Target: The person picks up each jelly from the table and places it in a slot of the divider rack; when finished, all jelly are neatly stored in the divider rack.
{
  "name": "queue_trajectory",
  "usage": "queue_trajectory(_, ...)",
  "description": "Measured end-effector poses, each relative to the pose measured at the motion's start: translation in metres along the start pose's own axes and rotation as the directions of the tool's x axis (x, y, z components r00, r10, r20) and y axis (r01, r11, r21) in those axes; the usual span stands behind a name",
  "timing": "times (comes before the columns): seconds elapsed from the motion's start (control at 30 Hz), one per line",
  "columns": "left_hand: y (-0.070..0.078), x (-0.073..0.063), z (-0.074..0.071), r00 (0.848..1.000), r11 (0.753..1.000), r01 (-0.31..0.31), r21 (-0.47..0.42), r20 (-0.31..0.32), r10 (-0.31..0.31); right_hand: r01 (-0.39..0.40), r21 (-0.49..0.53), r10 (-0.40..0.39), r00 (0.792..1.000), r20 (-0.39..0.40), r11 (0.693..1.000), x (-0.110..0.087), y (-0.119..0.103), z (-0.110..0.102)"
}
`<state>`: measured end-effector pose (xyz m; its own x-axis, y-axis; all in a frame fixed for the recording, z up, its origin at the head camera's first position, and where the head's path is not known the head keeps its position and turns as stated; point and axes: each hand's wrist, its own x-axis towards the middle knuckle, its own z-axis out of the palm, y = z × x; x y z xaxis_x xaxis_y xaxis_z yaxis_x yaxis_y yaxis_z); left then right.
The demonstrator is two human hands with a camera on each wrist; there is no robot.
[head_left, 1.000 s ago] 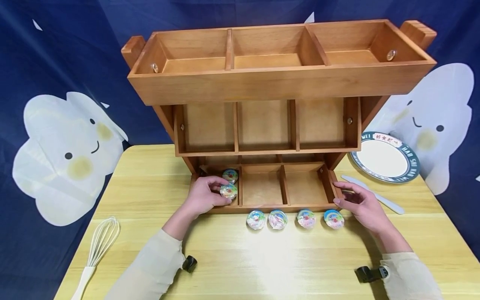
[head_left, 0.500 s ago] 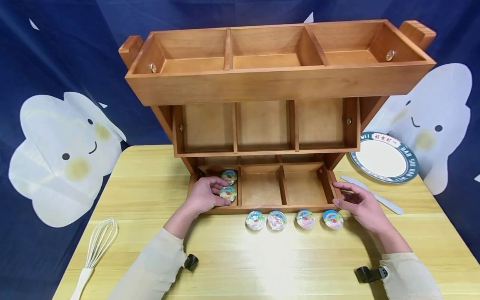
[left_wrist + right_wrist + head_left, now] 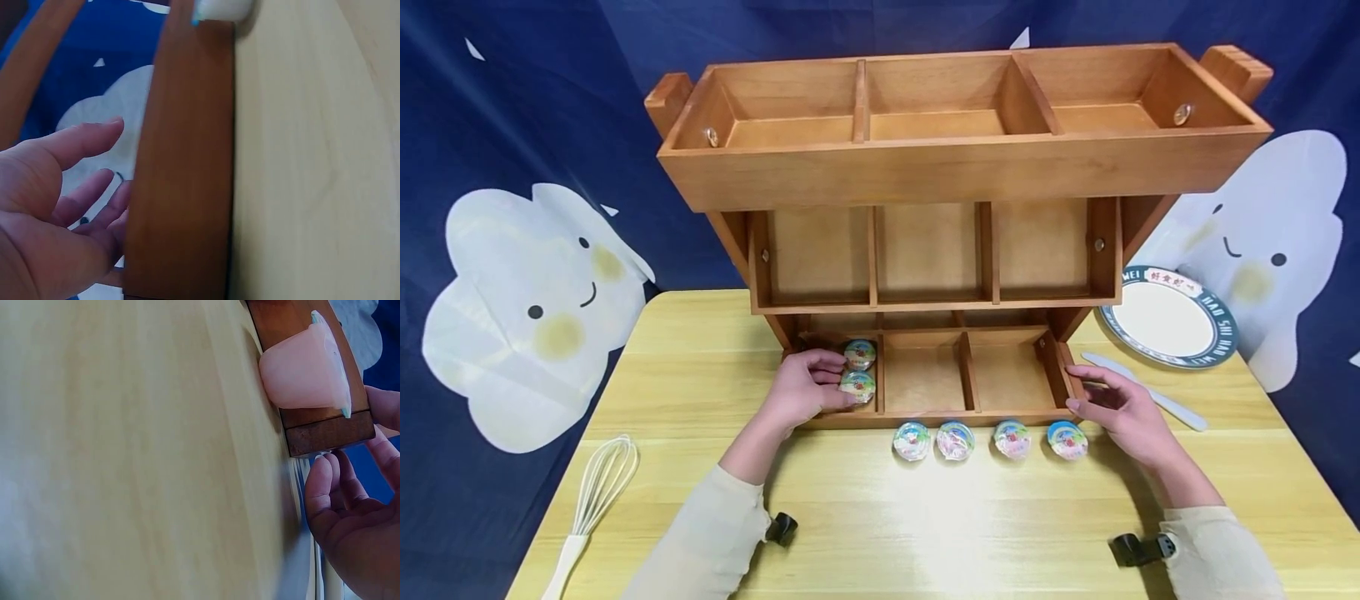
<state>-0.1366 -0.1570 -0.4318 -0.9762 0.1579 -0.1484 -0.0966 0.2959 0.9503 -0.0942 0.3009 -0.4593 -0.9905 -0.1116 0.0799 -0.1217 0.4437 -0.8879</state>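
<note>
In the head view, two foil-lidded jelly cups, a rear one and a front one, sit one behind the other in the left compartment of the bottom tier of a wooden tiered box. My left hand is beside them, fingertips close to their left edges. In the left wrist view its thumb and fingers are apart, with no cup between them. My right hand holds the bottom tier's right end. In the right wrist view, its fingers bend against the wooden corner beside a pink jelly cup.
Several jelly cups stand in a row before the box. A white whisk lies at left. A rimmed plate and a pale knife-shaped utensil are at right. The upper tiers overhang the bottom one.
My left hand has drawn slightly left, its fingers loosening from the front jelly cup, which now sits close against the rear one. The right hand stays at the box's end.
</note>
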Motion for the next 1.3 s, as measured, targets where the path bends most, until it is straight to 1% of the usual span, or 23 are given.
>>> queue_trajectory(0.17,0.01,-0.016,-0.003,0.999,0.996,-0.034,-0.084,-0.02,0.033,-0.003,-0.001,0.003,1.0,-0.005,1.0,0.0,0.001,0.0)
queue_trajectory(0.3,0.015,-0.033,0.002,0.999,0.986,-0.043,-0.159,-0.022,0.04,-0.007,0.0,0.007,1.0,-0.003,1.0,0.0,0.0,0.001)
queue_trajectory(0.37,0.016,-0.042,0.007,0.999,0.978,-0.042,-0.206,-0.023,0.038,-0.01,0.003,0.01,1.0,-0.002,1.0,0.001,0.0,0.001)
queue_trajectory(0.5,0.016,-0.059,0.022,0.998,0.956,-0.06,-0.286,-0.006,0.061,0.0,0.013,0.0,1.0,-0.002,1.0,0.002,0.0,0.001)
queue_trajectory(0.6,0.015,-0.069,0.033,0.996,0.947,-0.066,-0.314,0.04,0.082,0.009,0.021,-0.009,1.0,-0.005,1.0,0.002,0.001,0.001)
queue_trajectory(0.67,0.014,-0.073,0.04,0.995,0.946,-0.052,-0.321,0.067,0.077,0.009,0.028,-0.009,1.0,-0.007,1.0,0.002,0.002,0.001)
queue_trajectory(0.73,0.013,-0.076,0.046,0.994,0.948,-0.031,-0.316,0.092,0.063,0.006,0.028,-0.006,1.0,-0.009,1.0,0.002,0.002,0.001)
queue_trajectory(0.87,0.009,-0.077,0.058,0.996,0.956,0.001,-0.294,0.09,0.026,0.01,0.026,-0.01,1.0,-0.01,1.0,0.003,0.002,0.001)
queue_trajectory(1.03,0.001,-0.075,0.071,0.998,0.968,0.013,-0.251,0.057,0.002,0.018,0.026,-0.017,1.0,-0.012,1.0,0.005,0.002,0.001)
queue_trajectory(1.3,-0.019,-0.068,0.092,1.0,0.98,0.031,-0.196,0.009,-0.03,0.011,0.026,-0.01,1.0,-0.011,1.0,0.002,0.003,0.001)
